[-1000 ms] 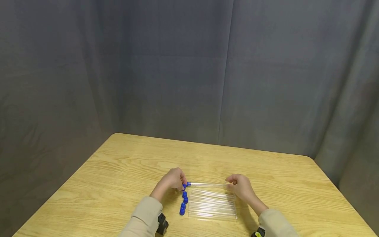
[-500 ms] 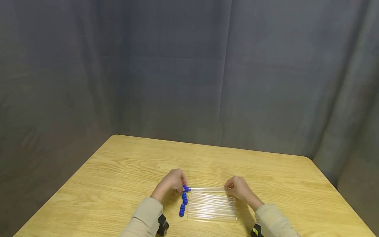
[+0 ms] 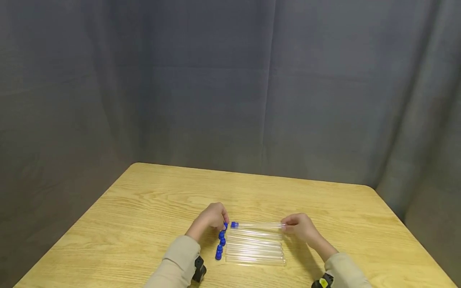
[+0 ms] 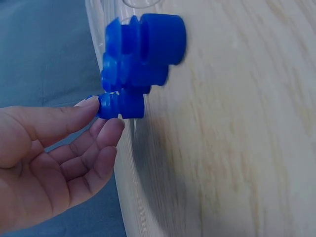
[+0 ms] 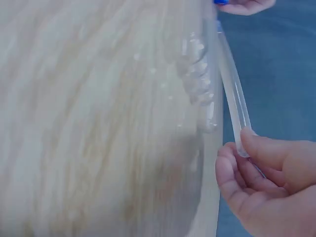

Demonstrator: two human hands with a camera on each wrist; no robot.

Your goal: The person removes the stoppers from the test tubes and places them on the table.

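My left hand (image 3: 212, 218) pinches a blue tube stopper (image 4: 129, 104) between thumb and fingers, at the top of a row of stoppers. Opposite it, my right hand (image 3: 301, 229) holds a clear test tube (image 5: 234, 89) by its rounded end, between thumb and fingers. The tube lies crosswise in the head view, with a blue stopper (image 3: 235, 225) at its left end, a short gap from my left fingertips. Just below lie several more clear test tubes (image 3: 255, 252), side by side.
Several loose blue stoppers (image 3: 219, 253) run in a column left of the tubes, on the wooden table (image 3: 173, 192). A grey curtain (image 3: 201, 100) hangs behind it. Dark wrist cameras sit at both sleeves.
My right hand came left until the tube's end met my left fingers, then drew back right with the tube. A gap now shows between its stopper and my left hand, which has barely moved.
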